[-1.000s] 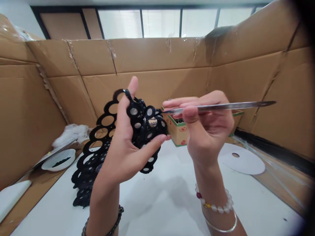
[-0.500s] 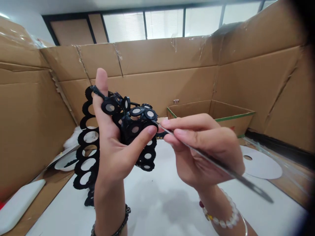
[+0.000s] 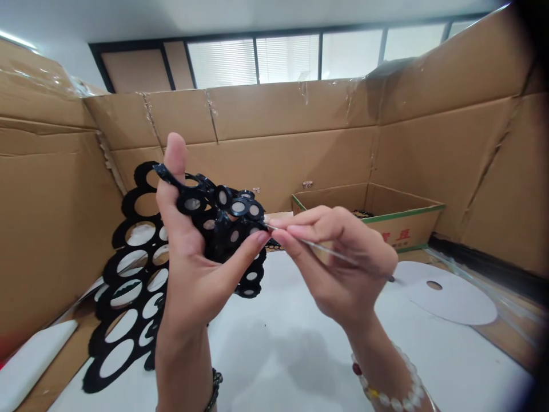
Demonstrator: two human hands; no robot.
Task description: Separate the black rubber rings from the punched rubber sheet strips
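Observation:
My left hand (image 3: 201, 274), its thumb bent across the front, grips a floppy black sheet of joined rings (image 3: 221, 229). Some rings bunch over the fingers, while the rest hangs down on the left behind my wrist. In a pinch, my right hand (image 3: 343, 257) holds slim metal tweezers (image 3: 319, 247), blurred toward the back end. Their tip meets the ring edge beside my left thumb tip, where both hands nearly touch. What lies right at the tip is too small to make out.
A white work surface (image 3: 274, 355) lies below, with cardboard walls (image 3: 266, 154) around it. An open carton (image 3: 412, 226) with green edging stands at the back right, near a white disc with a hole (image 3: 463, 297). A white slab (image 3: 38, 355) lies at the left.
The hanging ring sheet has swung out to the left and shows more rings. My right hand has turned, so the tweezers' back end has gone from view. The camera has tilted slightly up.

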